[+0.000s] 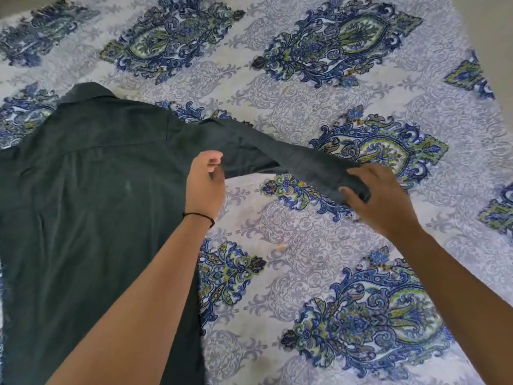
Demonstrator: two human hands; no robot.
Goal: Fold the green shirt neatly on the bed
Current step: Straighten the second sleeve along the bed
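The dark green shirt [91,190] lies flat, back side up, on the left half of the bed, collar toward the far edge. Its right sleeve [277,154] stretches out to the right across the sheet. My right hand [380,198] is closed on the cuff end of that sleeve, thumb under the cloth. My left hand [205,182] hovers at the armpit where the sleeve meets the body, fingers curled loosely; whether it pinches the fabric is unclear. A thin black band circles my left wrist.
The bed [319,245] is covered by a white sheet with large blue and green paisley medallions. Bare floor shows at the top right corner [494,12]. The shirt's left side runs off the frame's left edge.
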